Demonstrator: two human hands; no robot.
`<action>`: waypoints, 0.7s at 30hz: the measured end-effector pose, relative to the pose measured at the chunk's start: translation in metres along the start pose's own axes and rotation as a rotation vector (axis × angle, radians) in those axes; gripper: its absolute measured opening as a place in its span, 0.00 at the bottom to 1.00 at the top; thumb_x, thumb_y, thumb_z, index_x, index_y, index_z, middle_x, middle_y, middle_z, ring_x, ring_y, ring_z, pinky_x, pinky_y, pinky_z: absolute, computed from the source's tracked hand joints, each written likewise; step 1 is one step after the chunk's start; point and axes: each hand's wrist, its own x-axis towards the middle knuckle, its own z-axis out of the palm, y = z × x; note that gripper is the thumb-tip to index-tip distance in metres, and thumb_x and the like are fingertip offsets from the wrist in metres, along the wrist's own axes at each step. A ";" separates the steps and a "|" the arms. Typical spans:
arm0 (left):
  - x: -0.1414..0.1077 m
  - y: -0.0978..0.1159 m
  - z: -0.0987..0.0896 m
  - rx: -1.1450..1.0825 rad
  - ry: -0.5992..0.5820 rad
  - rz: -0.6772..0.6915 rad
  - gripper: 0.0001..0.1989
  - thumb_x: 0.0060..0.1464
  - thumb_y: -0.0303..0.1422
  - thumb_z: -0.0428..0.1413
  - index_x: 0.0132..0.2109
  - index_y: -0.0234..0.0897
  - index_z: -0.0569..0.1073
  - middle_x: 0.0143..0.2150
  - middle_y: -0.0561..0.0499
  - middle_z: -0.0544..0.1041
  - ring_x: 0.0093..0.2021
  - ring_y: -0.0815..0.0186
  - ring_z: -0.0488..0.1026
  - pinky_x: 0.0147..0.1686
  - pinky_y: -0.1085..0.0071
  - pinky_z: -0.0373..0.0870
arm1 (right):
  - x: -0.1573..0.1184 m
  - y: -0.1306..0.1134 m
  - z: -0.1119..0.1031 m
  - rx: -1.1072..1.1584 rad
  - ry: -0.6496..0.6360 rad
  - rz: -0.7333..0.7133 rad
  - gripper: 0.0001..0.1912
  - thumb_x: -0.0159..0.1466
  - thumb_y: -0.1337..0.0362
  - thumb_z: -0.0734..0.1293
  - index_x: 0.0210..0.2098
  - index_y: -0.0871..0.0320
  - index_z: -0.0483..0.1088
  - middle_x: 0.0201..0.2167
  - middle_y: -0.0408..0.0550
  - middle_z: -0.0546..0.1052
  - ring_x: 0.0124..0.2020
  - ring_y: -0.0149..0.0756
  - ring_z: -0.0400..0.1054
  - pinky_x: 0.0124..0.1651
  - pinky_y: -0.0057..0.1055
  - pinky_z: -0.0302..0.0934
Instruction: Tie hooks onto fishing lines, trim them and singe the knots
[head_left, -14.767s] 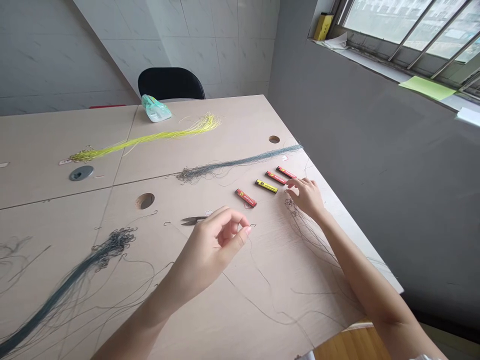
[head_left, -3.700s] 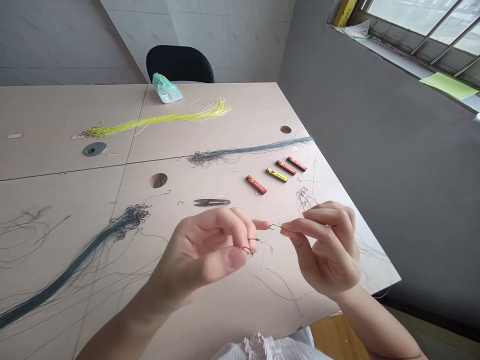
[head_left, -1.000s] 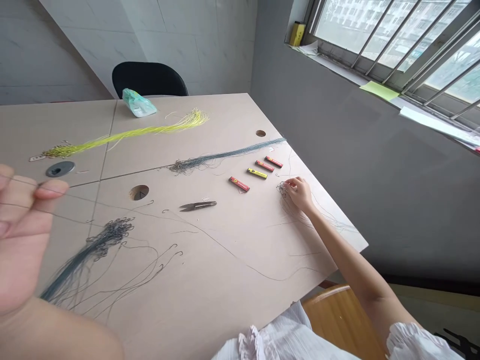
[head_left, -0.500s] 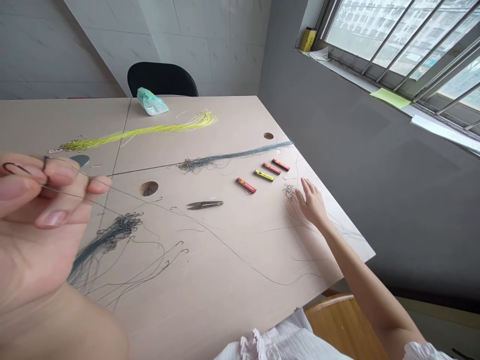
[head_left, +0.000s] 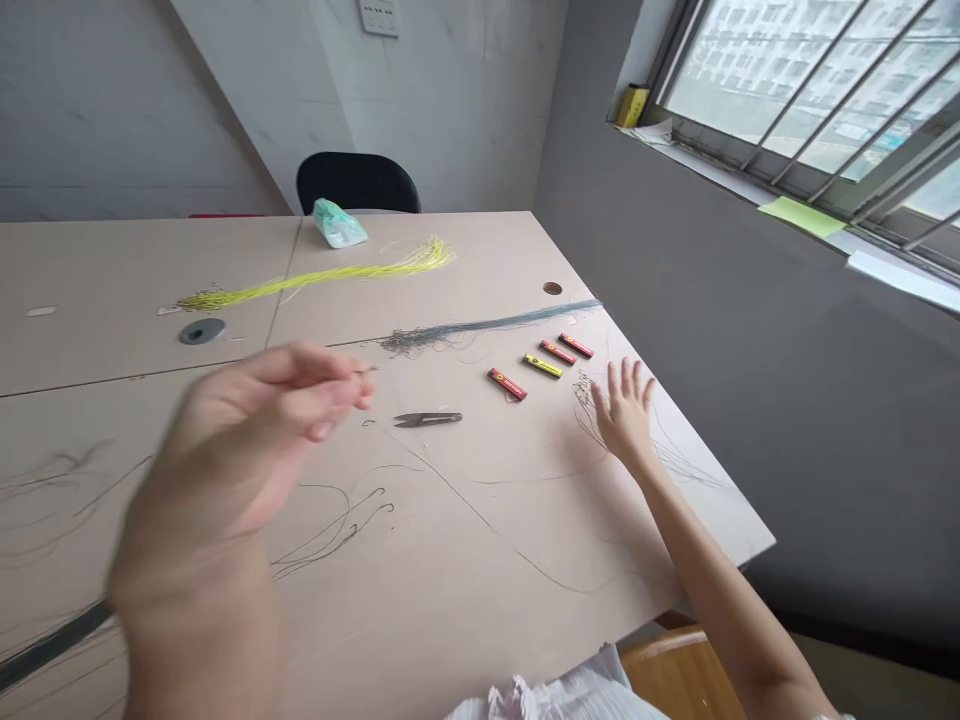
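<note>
My left hand (head_left: 255, 440), slightly blurred, hangs over the table with fingers and thumb pinched on a fish hook; only a sliver of it shows at the fingertips. My right hand (head_left: 624, 405) has its fingers spread over the table's right side, beside a small cluster of fish hooks (head_left: 583, 388) with thin lines running under the hand. A few loose hooks on lines (head_left: 367, 515) lie below the left hand. One long fishing line (head_left: 465, 495) curves across the table. Thread snips (head_left: 429, 419) rest between the hands.
A grey-blue bundle of hooked lines (head_left: 487, 325) and a yellow-green bundle (head_left: 322, 276) lie farther back. Several small red and yellow sticks (head_left: 542, 366) sit near the right hand. A plastic bag (head_left: 339, 224) is by the black chair (head_left: 360, 180). The table edge (head_left: 675, 430) slopes down right.
My left hand has moved right and away from me, still pinched. The fingers of my right hand have spread wider. The view has shifted, and the dark bundle at left now shows only partly.
</note>
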 end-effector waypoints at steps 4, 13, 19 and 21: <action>-0.006 0.004 0.023 0.040 -0.281 -0.113 0.06 0.47 0.32 0.61 0.26 0.37 0.73 0.27 0.55 0.73 0.30 0.72 0.66 0.28 0.75 0.60 | -0.028 -0.058 -0.038 0.661 -0.168 -0.097 0.27 0.69 0.45 0.57 0.57 0.52 0.71 0.63 0.53 0.68 0.68 0.49 0.55 0.69 0.54 0.46; -0.012 0.011 0.022 0.154 -0.484 -0.117 0.06 0.48 0.35 0.61 0.28 0.38 0.75 0.27 0.54 0.71 0.31 0.69 0.67 0.34 0.71 0.66 | -0.066 -0.130 -0.066 1.412 -0.907 -0.236 0.18 0.70 0.51 0.60 0.47 0.52 0.77 0.27 0.44 0.75 0.36 0.36 0.71 0.53 0.42 0.63; -0.024 0.021 0.007 0.357 -0.576 -0.105 0.09 0.51 0.40 0.61 0.30 0.39 0.76 0.28 0.54 0.71 0.32 0.68 0.67 0.33 0.71 0.66 | -0.071 -0.095 -0.104 1.139 -0.678 -0.185 0.18 0.65 0.49 0.66 0.29 0.53 0.79 0.17 0.36 0.48 0.19 0.27 0.42 0.23 0.30 0.46; -0.028 0.022 0.006 0.387 -0.612 -0.072 0.10 0.52 0.40 0.60 0.30 0.39 0.75 0.27 0.54 0.70 0.30 0.68 0.66 0.32 0.71 0.65 | -0.074 -0.079 -0.121 1.015 -0.535 -0.194 0.19 0.63 0.47 0.67 0.26 0.52 0.79 0.16 0.37 0.50 0.19 0.29 0.45 0.24 0.33 0.49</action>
